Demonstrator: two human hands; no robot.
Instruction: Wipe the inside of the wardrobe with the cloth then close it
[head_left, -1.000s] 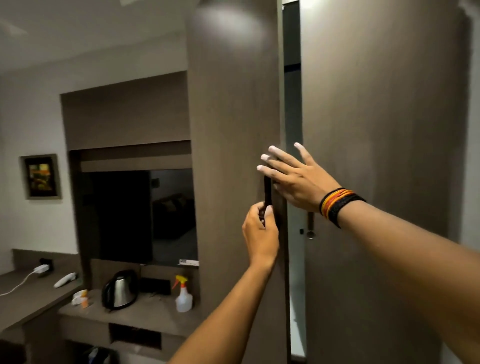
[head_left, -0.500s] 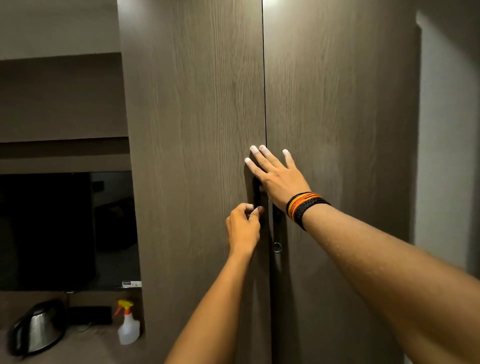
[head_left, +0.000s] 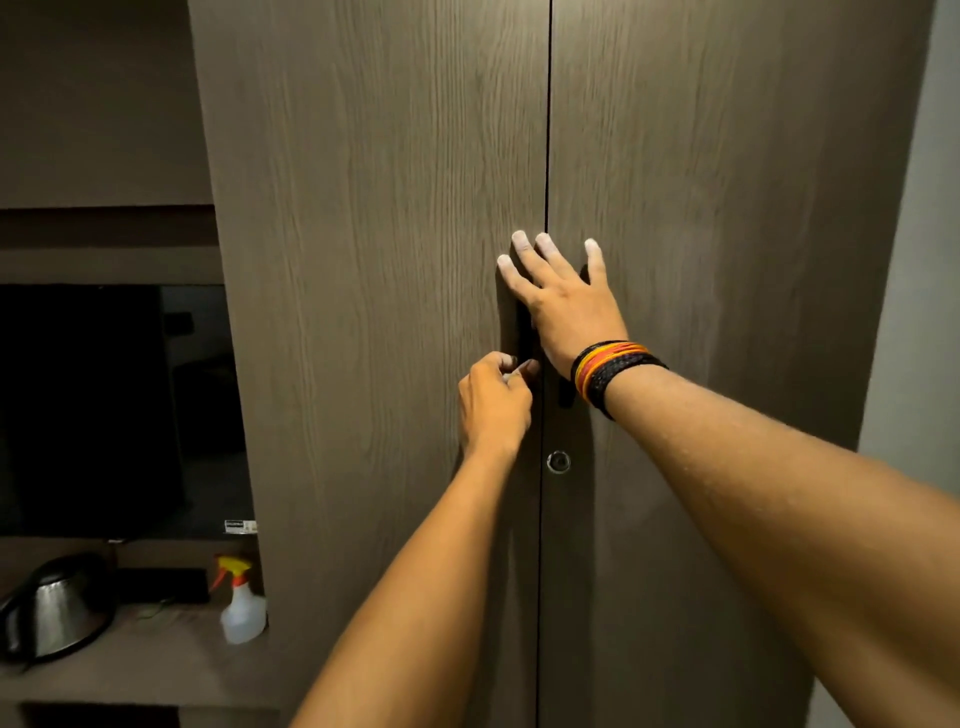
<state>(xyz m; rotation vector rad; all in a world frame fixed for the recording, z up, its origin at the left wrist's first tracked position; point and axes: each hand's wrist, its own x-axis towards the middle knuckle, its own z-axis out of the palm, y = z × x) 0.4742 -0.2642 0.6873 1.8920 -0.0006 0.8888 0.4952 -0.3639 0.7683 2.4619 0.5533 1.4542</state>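
The brown wood-grain wardrobe fills the view with both doors together, the left door (head_left: 374, 312) and right door (head_left: 727, 234) meeting at a thin dark seam. My left hand (head_left: 493, 405) pinches the lower end of the left door's dark vertical handle (head_left: 524, 332). My right hand (head_left: 561, 306), with coloured bracelets at the wrist, lies flat with fingers spread across the seam, pressing on both doors. A round keyhole (head_left: 558, 461) sits on the right door below the hands. No cloth is in view.
To the left is a recessed desk unit with a dark television (head_left: 104, 410), a steel kettle (head_left: 52, 613) and a white spray bottle (head_left: 241, 603) with a yellow and red trigger on the counter (head_left: 145, 670). A pale wall (head_left: 919, 312) borders the wardrobe on the right.
The left door swung shut from a narrow gap to flush with the right door. My right hand slid flat over the seam, and my view moved closer to the doors.
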